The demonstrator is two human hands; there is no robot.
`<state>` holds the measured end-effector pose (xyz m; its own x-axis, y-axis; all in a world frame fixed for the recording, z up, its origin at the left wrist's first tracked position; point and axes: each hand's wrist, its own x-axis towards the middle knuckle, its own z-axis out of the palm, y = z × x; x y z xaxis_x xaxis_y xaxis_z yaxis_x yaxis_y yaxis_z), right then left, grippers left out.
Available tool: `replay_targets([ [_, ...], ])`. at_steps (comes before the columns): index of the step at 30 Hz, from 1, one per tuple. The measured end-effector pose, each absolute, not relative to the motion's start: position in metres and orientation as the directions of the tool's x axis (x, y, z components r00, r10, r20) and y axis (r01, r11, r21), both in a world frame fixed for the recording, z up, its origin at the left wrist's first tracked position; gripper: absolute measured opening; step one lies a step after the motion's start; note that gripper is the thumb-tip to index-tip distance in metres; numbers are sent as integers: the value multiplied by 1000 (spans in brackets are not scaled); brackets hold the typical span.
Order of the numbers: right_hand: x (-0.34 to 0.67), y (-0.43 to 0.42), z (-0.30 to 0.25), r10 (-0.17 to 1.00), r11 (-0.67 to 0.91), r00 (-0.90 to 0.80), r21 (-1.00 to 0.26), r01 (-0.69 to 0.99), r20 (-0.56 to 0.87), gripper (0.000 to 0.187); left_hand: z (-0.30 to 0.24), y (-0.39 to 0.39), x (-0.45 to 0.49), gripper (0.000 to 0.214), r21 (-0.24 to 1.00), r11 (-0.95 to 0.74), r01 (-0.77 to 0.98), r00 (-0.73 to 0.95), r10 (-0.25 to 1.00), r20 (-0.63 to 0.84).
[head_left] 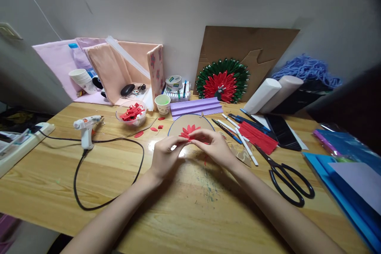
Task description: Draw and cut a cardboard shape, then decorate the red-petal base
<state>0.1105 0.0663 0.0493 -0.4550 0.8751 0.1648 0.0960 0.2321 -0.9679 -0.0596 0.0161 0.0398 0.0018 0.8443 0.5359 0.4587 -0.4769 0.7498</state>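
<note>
Tabletop edge (35,222) well apart from fingers (175,140) around red petals (189,129), apparently paper

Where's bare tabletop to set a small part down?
Free: between left forearm and right forearm, stained but uncovered; inside the black cord loop; front left, between the power strip and that loop. Crowded: right of the right hand, with white sticks, red paper, scissors.

table (184,222): smooth glossy wood | glue gun (87,133): plastic | brown board (220,43): matt cardboard | red petals (189,130): matt, seemingly crepe paper
</note>
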Motion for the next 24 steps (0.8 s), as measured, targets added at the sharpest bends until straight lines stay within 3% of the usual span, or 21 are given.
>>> replay_targets([
  [8, 118, 73, 46, 853, 382, -466, -889, 253, 235, 11, 26, 19, -54, 16, 749, -406, 524, -25, 872, 490],
  [14, 138, 103, 30, 914, 316, -365, -878, 358, 180, 11, 18, 23, -58, 18, 739, -357, 572, -8, 898, 440],
  [19, 147, 116, 16, 893, 316, -438, -843, 435, 108, 10, 16, 23, -59, 15, 743, -330, 582, 27, 921, 388],
  [24, 147, 116, 10, 876, 379, -462, -787, 486, 137, 12, 15, 23, -58, 12, 741, -355, 570, 54, 916, 398],
])
